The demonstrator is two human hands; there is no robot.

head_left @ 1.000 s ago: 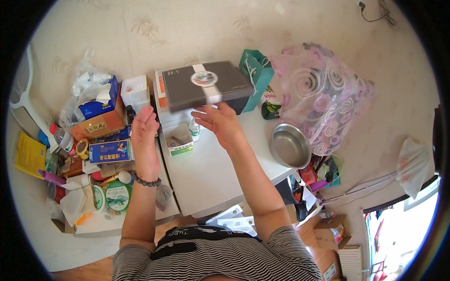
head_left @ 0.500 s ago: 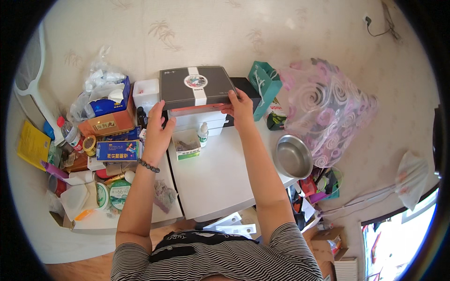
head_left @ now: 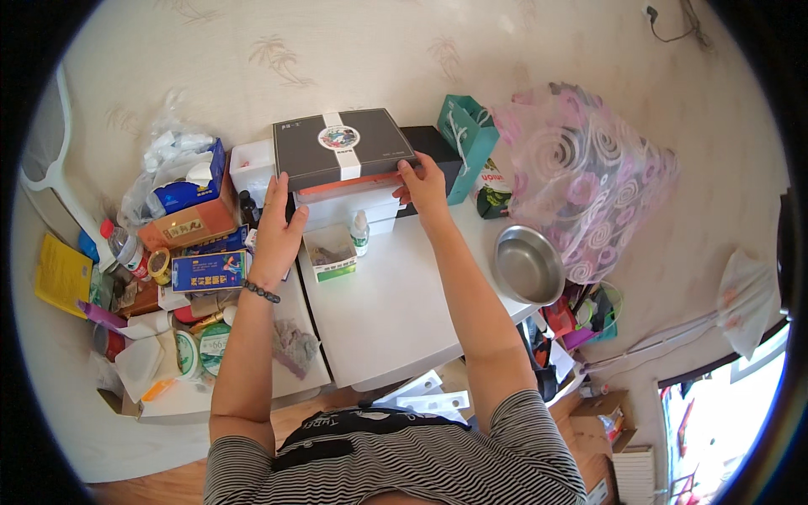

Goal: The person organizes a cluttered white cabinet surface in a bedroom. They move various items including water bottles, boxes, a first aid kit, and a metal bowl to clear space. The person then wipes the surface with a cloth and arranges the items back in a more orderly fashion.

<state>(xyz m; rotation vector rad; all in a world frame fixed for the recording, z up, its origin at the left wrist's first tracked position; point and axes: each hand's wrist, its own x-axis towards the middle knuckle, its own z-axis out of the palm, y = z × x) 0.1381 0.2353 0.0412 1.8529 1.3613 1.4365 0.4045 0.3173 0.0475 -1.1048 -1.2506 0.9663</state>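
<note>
A flat black gift box [head_left: 299, 151] with a white band and a round picture lies at the back of the white table [head_left: 379, 303], on top of stacked white boxes [head_left: 337, 210]. My left hand [head_left: 279, 231] presses its fingers against the front left corner, thumb apart. At the front right corner my right hand [head_left: 425, 187] grips the edge, thumb on top and fingers curled below. An orange strip [head_left: 374, 188] shows under the black box's front edge. In front of the stack stand a small open carton [head_left: 331, 259] and a white spray bottle [head_left: 360, 234].
Boxes, including a blue one [head_left: 209, 271], a bottle [head_left: 126, 248] and tubs [head_left: 213, 349] crowd the left side. To the right are a metal bowl [head_left: 528, 265], a teal bag [head_left: 467, 139] and a patterned plastic cover [head_left: 581, 177]. A dark gap [head_left: 313, 320] divides the tabletop.
The view has shifted slightly, so most things sit a little farther left. Both hands keep their places at the black box's front corners; the box itself has hardly moved.
</note>
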